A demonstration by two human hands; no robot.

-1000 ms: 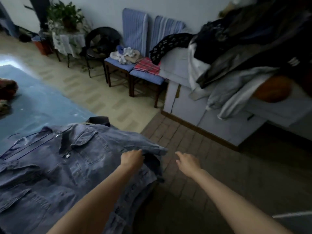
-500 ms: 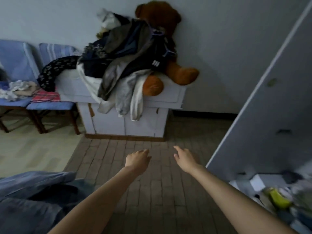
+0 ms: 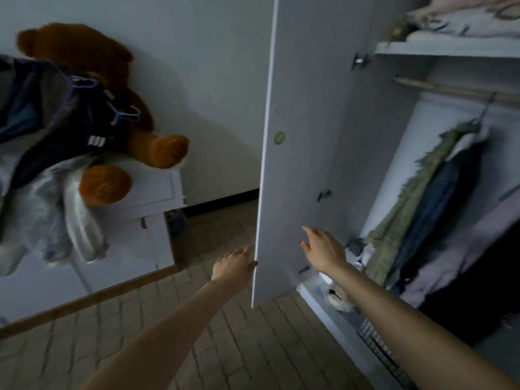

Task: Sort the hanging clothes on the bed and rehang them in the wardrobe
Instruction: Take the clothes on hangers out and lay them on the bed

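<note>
Both arms extended toward tall white wardrobe door (image 3: 295, 142), swung open edge-on to camera. Left hand (image 3: 232, 267) at door's outer edge, near bottom corner, fingers loosely bent and touching edge; whether actually gripping, cannot tell. Right hand (image 3: 323, 249) on inner side of door, fingers straight and spread, holding nothing; contact with panel unclear. Open door stands between the two hands. Inside white wardrobe (image 3: 447, 49): wooden hanging rail (image 3: 450, 90) under top shelf, olive-green fringed garment (image 3: 408, 204) hung on it, dark blue garment (image 3: 433, 209) just beside, pale lilac and black fabric (image 3: 461, 249) further right, blurred. Folded light bedding (image 3: 464, 23) on top shelf. Wardrobe floor cluttered: small pale items (image 3: 339, 295) and checked fabric (image 3: 377, 336), details too blurred. Left of door: low white cabinet (image 3: 146, 192) against wall, brown teddy bear (image 3: 112, 108) sitting on top, heap of dark and grey clothes (image 3: 42, 136) with purple and light-blue hangers (image 3: 84, 81) draped over it and down cabinet front. Brick-pattern tiled floor (image 3: 140, 319) below. Bed out of frame.
</note>
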